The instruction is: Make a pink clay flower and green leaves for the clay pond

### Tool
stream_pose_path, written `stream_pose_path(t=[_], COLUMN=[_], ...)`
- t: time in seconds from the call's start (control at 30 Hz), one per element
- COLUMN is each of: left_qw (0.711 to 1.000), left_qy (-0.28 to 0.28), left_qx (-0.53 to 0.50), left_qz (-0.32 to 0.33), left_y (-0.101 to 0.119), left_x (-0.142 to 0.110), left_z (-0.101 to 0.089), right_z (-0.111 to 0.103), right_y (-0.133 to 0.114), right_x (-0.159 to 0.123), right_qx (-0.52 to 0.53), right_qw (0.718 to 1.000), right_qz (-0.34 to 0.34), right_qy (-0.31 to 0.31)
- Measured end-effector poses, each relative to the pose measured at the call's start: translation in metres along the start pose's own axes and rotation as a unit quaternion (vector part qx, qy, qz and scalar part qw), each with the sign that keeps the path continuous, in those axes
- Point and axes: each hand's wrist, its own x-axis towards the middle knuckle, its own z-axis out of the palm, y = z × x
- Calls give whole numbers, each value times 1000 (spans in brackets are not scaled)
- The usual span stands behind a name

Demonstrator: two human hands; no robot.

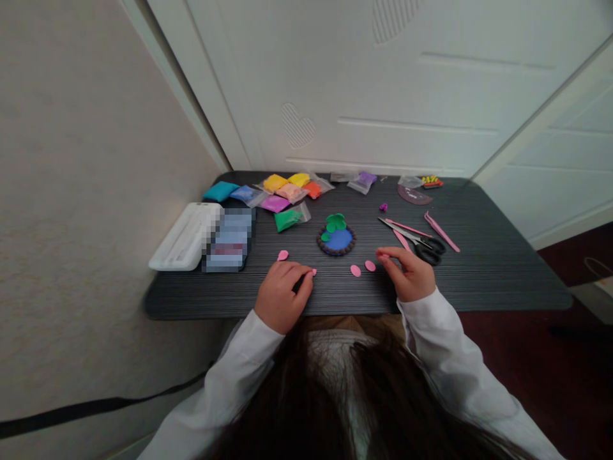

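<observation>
My left hand [285, 294] is closed in a pinch, with a small pink clay piece [314, 272] showing at its fingertips. Between the thumb and fingers of my right hand [409, 273] is another bit of pink clay, mostly covered. Two flat oval pink clay petals [355, 271] lie on the table between my hands. A further pink clay piece [283, 255] rests just beyond my left knuckles. Farther back sits a round clay pond [340, 241], blue inside a brown beaded rim, with green clay leaves [336, 222] on it.
Black-handled scissors [424, 246], pink tools and pink tweezers [441, 231] lie right. Bagged coloured clay [287, 219] lines the back. A phone [230, 239] and a white case [184, 236] lie left. A white panelled door [345, 89] stands behind the dark table [502, 275].
</observation>
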Motion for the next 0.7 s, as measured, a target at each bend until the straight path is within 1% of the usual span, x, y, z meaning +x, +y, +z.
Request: stream_pose_path(t=[0.17, 0.27, 0.37, 0.47, 0.6, 0.7], left_qw=[1000, 1000, 1000, 1000, 1000, 1000], left_qy=[1, 0, -3, -4, 2, 6], left_qx=[1, 2, 3, 2, -1, -3], left_qz=[-2, -3, -4, -1, 1, 1], left_y=[0, 0, 0, 1, 1, 0], left_x=[0, 0, 1, 1, 1, 0], left_z=[0, 0, -1, -1, 0, 0], right_z=[-3, -4, 0, 5, 9, 7], right_y=[-2, -1, 1, 4, 8, 5], right_x=[-1, -1, -1, -2, -2, -2], right_qx=[-12, -25, 13, 45, 72, 59], right_qw=[1000, 1000, 1000, 998, 997, 998], right_qz=[-4, 0, 2, 10, 21, 18], right_qy=[-17, -3, 21, 31, 28, 17])
